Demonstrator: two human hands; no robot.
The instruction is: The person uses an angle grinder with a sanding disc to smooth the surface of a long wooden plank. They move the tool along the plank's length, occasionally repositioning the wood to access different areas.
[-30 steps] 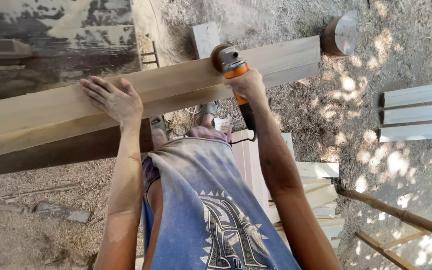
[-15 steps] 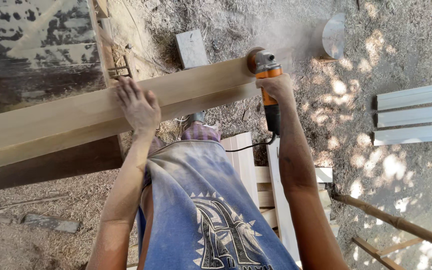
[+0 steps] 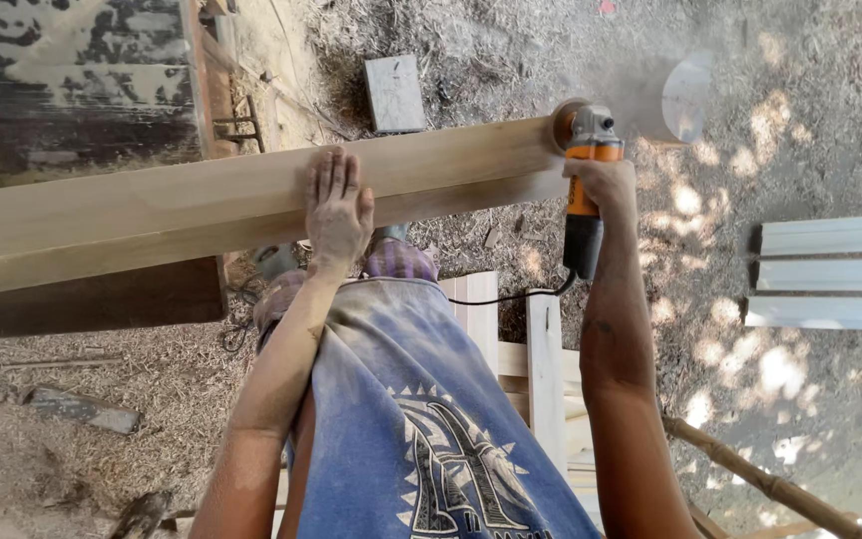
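Note:
A long pale wooden plank (image 3: 172, 205) runs across the view from left to right. My left hand (image 3: 337, 207) lies flat on its top face, fingers spread, pressing it down. My right hand (image 3: 605, 186) grips an orange and black angle grinder (image 3: 585, 180) whose disc sits against the plank's right end, with a haze of dust around it. A black cord (image 3: 511, 294) trails from the grinder's tail toward my body.
Sawdust covers the ground (image 3: 810, 110). A grey block (image 3: 394, 92) lies beyond the plank. White slats (image 3: 830, 271) lie at right, a round metal lid (image 3: 685, 98) at upper right. A dark weathered bench (image 3: 72, 100) stands at left. Pale boards (image 3: 541, 369) and a stick (image 3: 770, 484) lie below.
The view has shifted so the plank's right end now shows. My right hand has carried the grinder along the plank to that end, and my left hand has slid rightward on the plank.

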